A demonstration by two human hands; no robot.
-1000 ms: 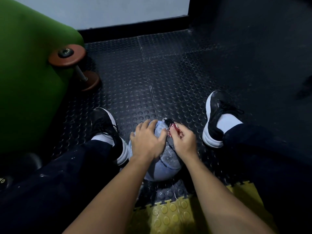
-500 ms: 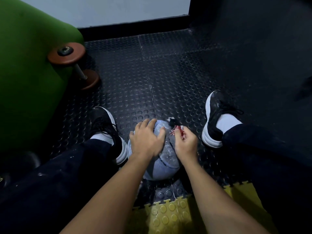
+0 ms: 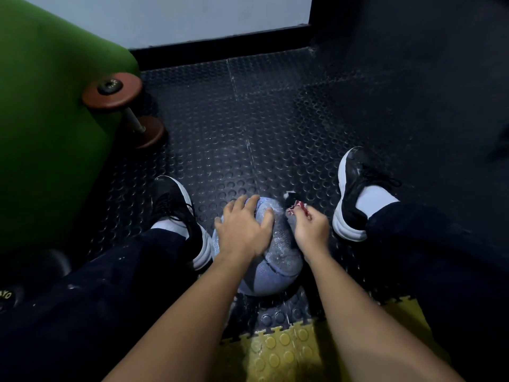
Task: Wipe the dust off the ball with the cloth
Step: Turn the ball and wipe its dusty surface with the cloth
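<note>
1. Pressing down on top of the ball (image 3: pixel 271 268), the left hand (image 3: pixel 242 230) lies with fingers spread and gently curved over the dusty upper surface, thumb out toward the right side.
2. The right hand (image 3: pixel 311 230) sits at the ball's upper right edge, its fingers curled and pinching a bunched cloth (image 3: pixel 296 209); the cloth shows red, white and dark patches and pokes out above the knuckles, against the ball's far right side.
3. The ball is pale bluish grey with dark seams and a whitish film of dust across its top. It rests on the floor (image 3: pixel 248 119) between the person's two feet, just in front of a yellow mat (image 3: pixel 275 354).
4. The left shoe (image 3: pixel 176 213), black with a white sole, stands just beside the ball on its left; the right shoe (image 3: pixel 352 194) stands a little apart on the right. Both show white socks and dark trouser legs.
5. The floor is black rubber with raised round studs; the yellow mat joins it with interlocking teeth.
6. Farther off at the left, a dumbbell (image 3: pixel 124 111) with reddish-brown ends leans against a large green ball (image 3: pixel 49 133).
7. A pale wall (image 3: pixel 192 15) with a black skirting closes the far side.
</note>
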